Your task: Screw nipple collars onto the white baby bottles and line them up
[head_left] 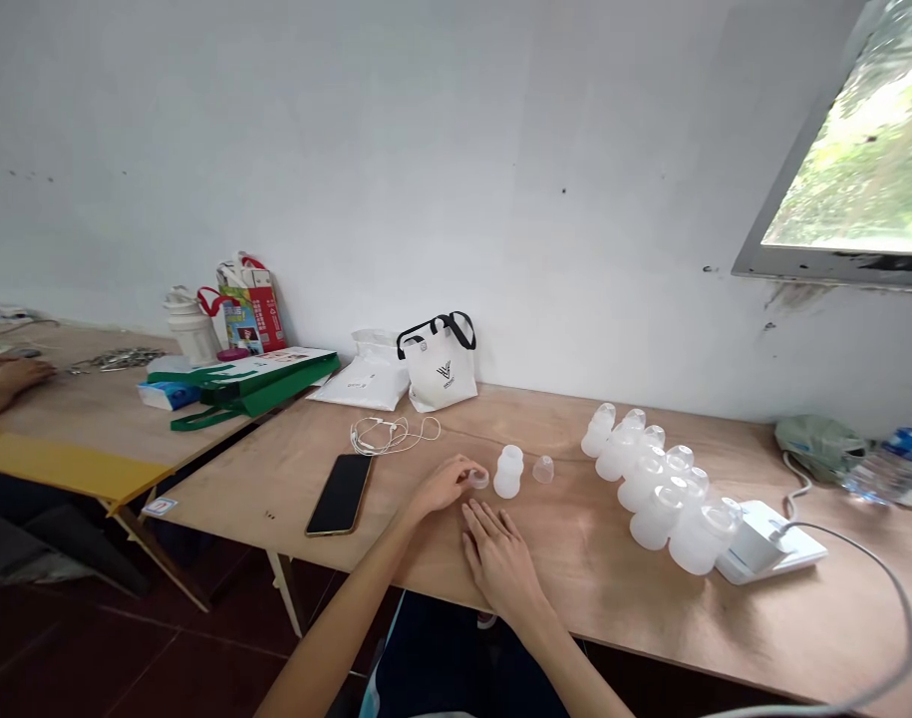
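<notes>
My left hand (pixel 445 486) is closed, its fingertips on a small translucent ring-shaped piece (pixel 478 480) at the tabletop. Just right of that piece stands a frosted white small bottle (pixel 509 473), its upper part narrower than its body. A clear dome-shaped cap (pixel 543 469) sits on the table to the bottle's right, apart from it. Nearer to me, my right hand (pixel 502 558) lies flat on the table with fingers stretched out and holds nothing.
Several frosted bottles with clear caps (pixel 650 469) stand grouped at right, beside a white power strip (pixel 773 543) with a cable. A black phone (pixel 340 495), white earphones (pixel 388 434) and a white bag (pixel 442 369) are to the left. Another person's hand (pixel 18 374) rests at the far-left table.
</notes>
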The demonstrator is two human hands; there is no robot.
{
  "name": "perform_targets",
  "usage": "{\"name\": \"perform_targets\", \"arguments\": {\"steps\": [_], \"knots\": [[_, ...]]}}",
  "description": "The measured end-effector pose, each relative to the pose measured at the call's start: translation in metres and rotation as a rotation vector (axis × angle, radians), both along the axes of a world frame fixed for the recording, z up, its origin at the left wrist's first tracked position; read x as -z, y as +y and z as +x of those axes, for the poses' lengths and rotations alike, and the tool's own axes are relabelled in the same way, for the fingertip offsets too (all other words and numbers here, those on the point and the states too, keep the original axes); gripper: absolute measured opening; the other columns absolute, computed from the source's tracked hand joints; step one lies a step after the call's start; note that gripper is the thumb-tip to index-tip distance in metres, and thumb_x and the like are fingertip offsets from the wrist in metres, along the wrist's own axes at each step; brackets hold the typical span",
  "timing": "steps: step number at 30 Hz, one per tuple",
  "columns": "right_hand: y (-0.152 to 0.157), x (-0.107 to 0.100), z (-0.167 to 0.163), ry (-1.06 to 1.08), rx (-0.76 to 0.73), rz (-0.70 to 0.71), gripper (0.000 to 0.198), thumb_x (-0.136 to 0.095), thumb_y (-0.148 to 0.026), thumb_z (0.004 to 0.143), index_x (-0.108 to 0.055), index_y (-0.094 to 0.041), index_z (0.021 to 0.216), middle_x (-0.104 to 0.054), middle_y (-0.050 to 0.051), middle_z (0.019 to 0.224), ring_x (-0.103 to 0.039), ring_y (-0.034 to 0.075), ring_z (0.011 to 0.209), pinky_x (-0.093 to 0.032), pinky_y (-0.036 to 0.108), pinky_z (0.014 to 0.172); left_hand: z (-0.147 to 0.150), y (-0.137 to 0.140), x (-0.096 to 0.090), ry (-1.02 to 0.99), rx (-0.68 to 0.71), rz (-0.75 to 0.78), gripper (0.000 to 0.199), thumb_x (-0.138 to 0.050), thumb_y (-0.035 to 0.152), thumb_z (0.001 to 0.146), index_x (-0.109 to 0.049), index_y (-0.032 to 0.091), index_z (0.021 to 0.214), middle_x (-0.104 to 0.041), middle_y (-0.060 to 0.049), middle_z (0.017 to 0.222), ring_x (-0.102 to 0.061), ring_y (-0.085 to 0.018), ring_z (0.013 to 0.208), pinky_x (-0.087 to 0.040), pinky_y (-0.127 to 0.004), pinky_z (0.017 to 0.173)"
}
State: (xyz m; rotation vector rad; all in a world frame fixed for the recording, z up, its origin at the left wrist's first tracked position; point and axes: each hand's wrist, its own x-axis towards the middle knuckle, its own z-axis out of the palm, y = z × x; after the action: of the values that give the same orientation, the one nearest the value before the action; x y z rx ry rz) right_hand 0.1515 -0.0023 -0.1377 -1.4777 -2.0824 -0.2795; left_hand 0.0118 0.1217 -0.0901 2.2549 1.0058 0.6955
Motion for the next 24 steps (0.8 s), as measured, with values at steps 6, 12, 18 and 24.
{"name": "perform_targets", "arguments": {"steps": [6, 12, 18, 24], "knots": [[-0.011, 0.001, -0.002, 0.003, 0.02, -0.127, 0.043, -0.041, -0.026, 0.105, -0.062, -0.018, 0.142, -0.063, 0.009, 0.145, -0.056, 0.026, 0.138, -0.039, 0.046, 0.118, 0.013, 0.0, 0.008, -0.01, -0.032, -0.002, 0.019, -0.07, 0.029, 0.086, -0.075, 0.022, 0.103, -0.07, -0.006, 0.112, -0.062, -0.024, 0.105, -0.048, -0.036, 0.097], [-0.02, -0.008, 0.002, 0.018, 0.001, -0.17, 0.046, -0.04, -0.029, 0.106, -0.055, -0.019, 0.149, -0.056, 0.007, 0.152, -0.049, 0.024, 0.144, -0.032, 0.046, 0.122, 0.002, -0.016, -0.002, -0.063, -0.114, -0.009, 0.023, -0.064, 0.039, 0.09, -0.075, 0.02, 0.097, -0.074, -0.006, 0.102, -0.066, -0.023, 0.088, -0.051, -0.034, 0.085], [-0.021, -0.014, 0.008, 0.048, -0.06, -0.23, 0.052, -0.04, -0.03, 0.106, -0.042, -0.019, 0.157, -0.045, 0.006, 0.16, -0.042, 0.022, 0.149, -0.027, 0.046, 0.125, -0.017, -0.042, -0.008, -0.201, -0.222, -0.035, 0.027, -0.062, 0.046, 0.092, -0.071, 0.021, 0.1, -0.075, -0.006, 0.107, -0.068, -0.024, 0.095, -0.051, -0.035, 0.09], [-0.022, -0.023, 0.016, 0.211, -0.106, -0.261, 0.056, -0.038, -0.022, 0.104, -0.036, -0.028, 0.16, -0.046, 0.004, 0.161, -0.045, 0.02, 0.147, -0.035, 0.043, 0.121, -0.032, -0.044, 0.0, -0.463, -0.248, -0.176, 0.038, -0.063, 0.055, 0.092, -0.062, 0.021, 0.109, -0.074, -0.007, 0.11, -0.07, -0.023, 0.098, -0.054, -0.036, 0.092]]}}
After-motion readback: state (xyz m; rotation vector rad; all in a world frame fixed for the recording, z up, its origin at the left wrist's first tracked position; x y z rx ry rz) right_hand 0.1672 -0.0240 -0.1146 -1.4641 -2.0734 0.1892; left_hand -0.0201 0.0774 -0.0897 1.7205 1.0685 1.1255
